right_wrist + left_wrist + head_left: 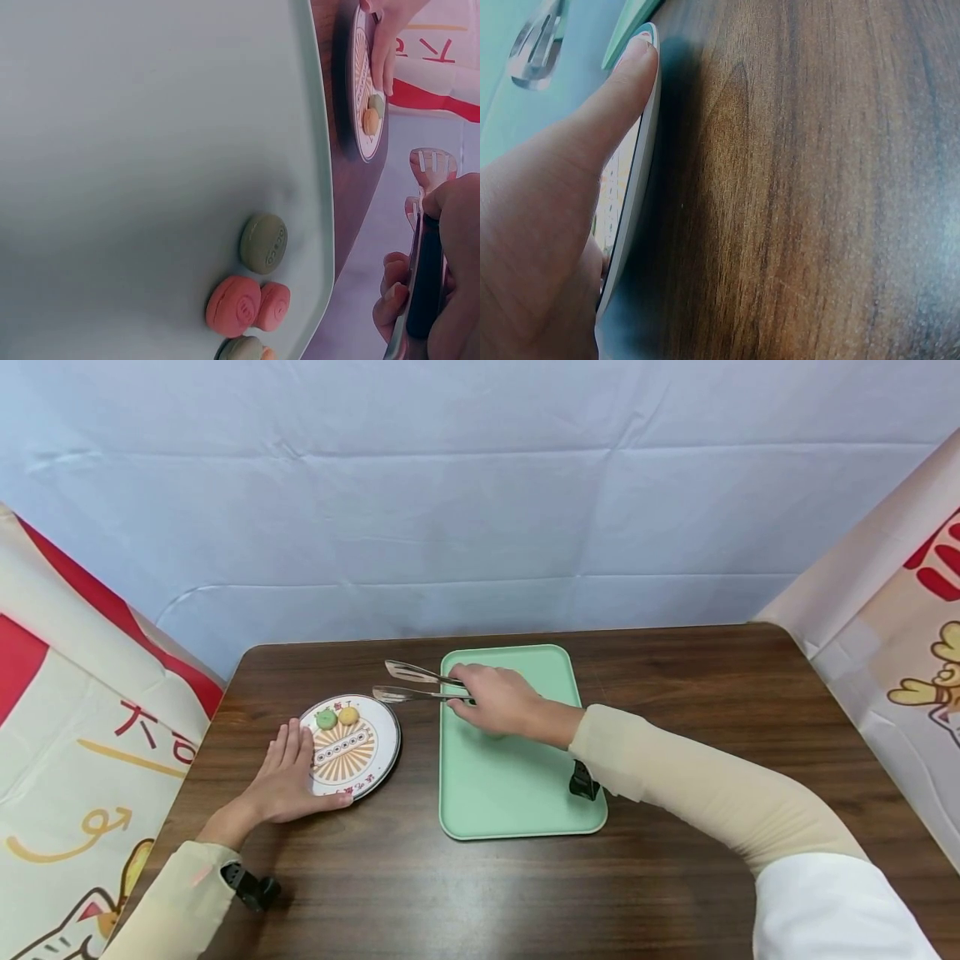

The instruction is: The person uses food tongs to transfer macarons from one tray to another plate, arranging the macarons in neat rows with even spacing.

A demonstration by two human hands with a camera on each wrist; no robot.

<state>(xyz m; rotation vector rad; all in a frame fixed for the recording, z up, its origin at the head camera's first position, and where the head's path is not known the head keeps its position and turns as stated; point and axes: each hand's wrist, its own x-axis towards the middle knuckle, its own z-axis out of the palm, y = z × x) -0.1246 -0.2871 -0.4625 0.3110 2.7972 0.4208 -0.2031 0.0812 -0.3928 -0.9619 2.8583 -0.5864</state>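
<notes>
My left hand (pixel 283 777) rests on the near left rim of a round white plate (pixel 384 735), its fingers straight and its thumb along the front edge. A green macaron (pixel 326 719) and a yellow macaron (pixel 348 716) sit side by side near the plate's far edge. Over the light green tray (pixel 517 797), my right hand (pixel 497 700) grips metal tongs (pixel 427 696) with slotted ends. The tongs point left toward the plate, ends apart, nothing between them. The right wrist view shows a green macaron (pixel 263 244) and pink macarons (pixel 234 306) on the tray, largely hidden in the head view.
At the lower edge of the right wrist view, another green macaron (pixel 244 349) and an orange one (pixel 268 352) are partly cut off. Plate and tray stand on a dark wooden table (pixel 675 710). A pale cloth (pixel 465 510) hangs behind it, and printed cloths hang at both sides.
</notes>
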